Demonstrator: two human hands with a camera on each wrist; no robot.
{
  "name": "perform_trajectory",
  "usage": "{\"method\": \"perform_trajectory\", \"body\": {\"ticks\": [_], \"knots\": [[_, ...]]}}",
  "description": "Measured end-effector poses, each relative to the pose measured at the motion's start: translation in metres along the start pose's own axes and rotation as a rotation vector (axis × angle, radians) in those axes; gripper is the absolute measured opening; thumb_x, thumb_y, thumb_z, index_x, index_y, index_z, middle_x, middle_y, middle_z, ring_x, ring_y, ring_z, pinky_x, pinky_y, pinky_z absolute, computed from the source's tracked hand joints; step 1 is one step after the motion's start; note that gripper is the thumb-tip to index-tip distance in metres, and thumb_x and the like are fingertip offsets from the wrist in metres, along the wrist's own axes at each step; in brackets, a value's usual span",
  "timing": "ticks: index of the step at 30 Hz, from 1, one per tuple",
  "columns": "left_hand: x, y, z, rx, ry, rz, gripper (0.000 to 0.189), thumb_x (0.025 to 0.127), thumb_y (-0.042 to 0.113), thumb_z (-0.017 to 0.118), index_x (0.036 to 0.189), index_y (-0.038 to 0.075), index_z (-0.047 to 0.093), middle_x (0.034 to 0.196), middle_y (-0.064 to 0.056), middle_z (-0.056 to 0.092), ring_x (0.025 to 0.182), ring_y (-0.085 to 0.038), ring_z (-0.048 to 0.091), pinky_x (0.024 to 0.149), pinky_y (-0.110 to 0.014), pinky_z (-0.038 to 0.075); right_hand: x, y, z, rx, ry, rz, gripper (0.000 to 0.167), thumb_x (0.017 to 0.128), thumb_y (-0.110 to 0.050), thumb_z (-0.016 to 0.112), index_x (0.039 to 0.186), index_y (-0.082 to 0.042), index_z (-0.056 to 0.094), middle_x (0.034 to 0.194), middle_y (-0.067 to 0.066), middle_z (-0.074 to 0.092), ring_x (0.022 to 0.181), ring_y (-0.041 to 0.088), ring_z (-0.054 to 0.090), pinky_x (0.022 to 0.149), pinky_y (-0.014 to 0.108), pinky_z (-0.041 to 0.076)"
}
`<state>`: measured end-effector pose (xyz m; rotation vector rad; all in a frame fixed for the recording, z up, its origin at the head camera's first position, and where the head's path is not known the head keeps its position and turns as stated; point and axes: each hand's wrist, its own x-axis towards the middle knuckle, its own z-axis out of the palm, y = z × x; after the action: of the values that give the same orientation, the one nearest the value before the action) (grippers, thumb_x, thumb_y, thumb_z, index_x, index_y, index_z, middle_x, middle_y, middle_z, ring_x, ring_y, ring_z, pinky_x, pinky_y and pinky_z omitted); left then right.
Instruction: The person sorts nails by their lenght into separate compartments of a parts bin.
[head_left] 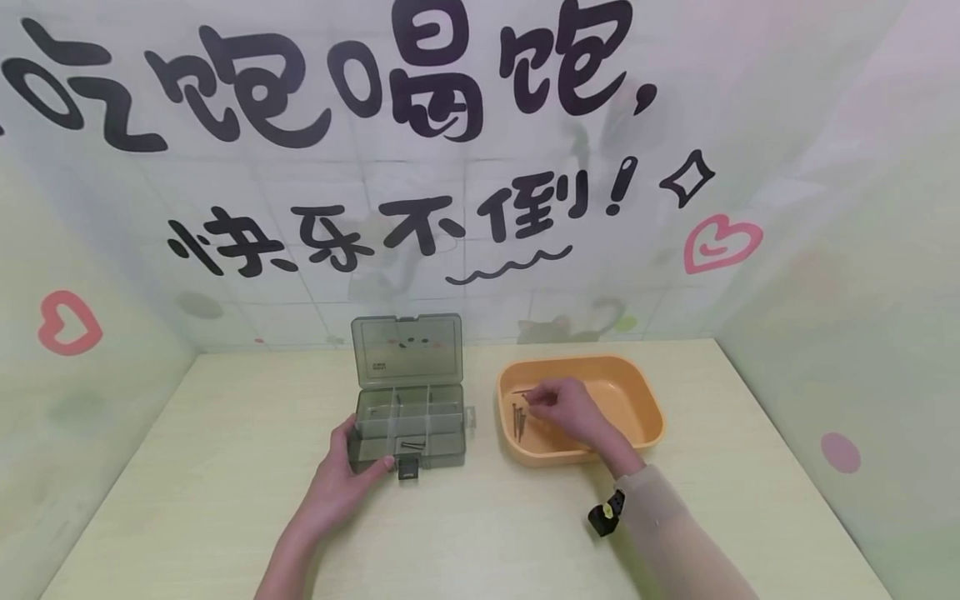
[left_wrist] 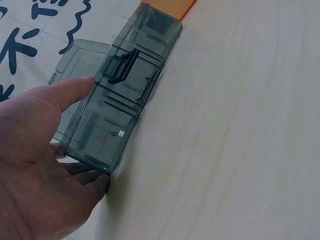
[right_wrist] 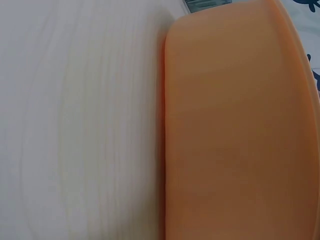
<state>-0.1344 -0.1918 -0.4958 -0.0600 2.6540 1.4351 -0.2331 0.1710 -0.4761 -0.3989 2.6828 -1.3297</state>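
Observation:
My left hand (head_left: 341, 475) grips the left side of a clear grey compartment box (head_left: 446, 450), its thumb on the front edge and fingers around the side and underneath. The box's lid (head_left: 408, 354) stands raised at the back. Screws (head_left: 412, 445) lie in the front middle compartment; a threaded one (left_wrist: 147, 86) shows through the wall in the left wrist view. My right hand (head_left: 570, 412) reaches into an orange tub (head_left: 626, 408), thumb and fingertips drawn together beside several screws (head_left: 519, 423). I cannot tell whether a screw is between them. The right wrist view shows only the tub's outside.
A black latch (head_left: 408, 468) hangs off the box's front, and a clear latch (head_left: 470, 417) juts from its right side, toward the tub. Both containers stand on a pale wooden table (head_left: 480, 533), with printed walls (head_left: 420, 275) behind and at both sides.

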Motion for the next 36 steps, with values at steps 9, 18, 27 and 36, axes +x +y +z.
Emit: {"method": "perform_trajectory", "body": {"ticks": [9,18,27,36], "knots": [[0.0,-0.001,0.0,0.003,-0.004,-0.004,0.1,0.099,0.04,0.069,0.161,-0.002,0.002,0.158,-0.04,0.021,0.146,-0.056,0.022,0.116,-0.065,0.024,0.003,0.003,0.002,-0.075,-0.049,-0.023,0.012,0.088,0.004,0.074,0.1,0.0,0.077,0.093,0.005,0.074,0.083,0.015,0.063,0.077,0.032,0.056],[0.0,-0.001,0.0,-0.003,-0.007,-0.004,0.101,0.099,0.041,0.069,0.161,-0.002,0.002,0.159,-0.04,0.02,0.146,-0.056,0.021,0.116,-0.066,0.023,0.007,0.004,0.005,-0.121,-0.088,-0.077,0.013,0.087,0.003,0.075,0.099,0.002,0.077,0.091,0.005,0.074,0.081,0.015,0.064,0.076,0.032,0.056],[0.001,0.0,0.0,0.007,-0.001,0.0,0.1,0.099,0.041,0.069,0.161,-0.002,0.004,0.158,-0.041,0.021,0.145,-0.056,0.022,0.116,-0.066,0.024,0.009,0.005,0.009,-0.135,-0.134,-0.083,0.019,0.082,0.008,0.072,0.097,-0.002,0.079,0.091,0.003,0.075,0.083,0.013,0.064,0.076,0.031,0.055],[0.002,-0.002,0.0,0.006,-0.001,0.0,0.1,0.098,0.04,0.07,0.16,-0.002,0.003,0.157,-0.042,0.022,0.145,-0.056,0.024,0.115,-0.065,0.025,0.011,0.005,0.01,-0.165,-0.178,-0.122,0.02,0.08,0.007,0.076,0.097,-0.002,0.077,0.087,0.002,0.074,0.079,0.012,0.063,0.074,0.029,0.055]]}}
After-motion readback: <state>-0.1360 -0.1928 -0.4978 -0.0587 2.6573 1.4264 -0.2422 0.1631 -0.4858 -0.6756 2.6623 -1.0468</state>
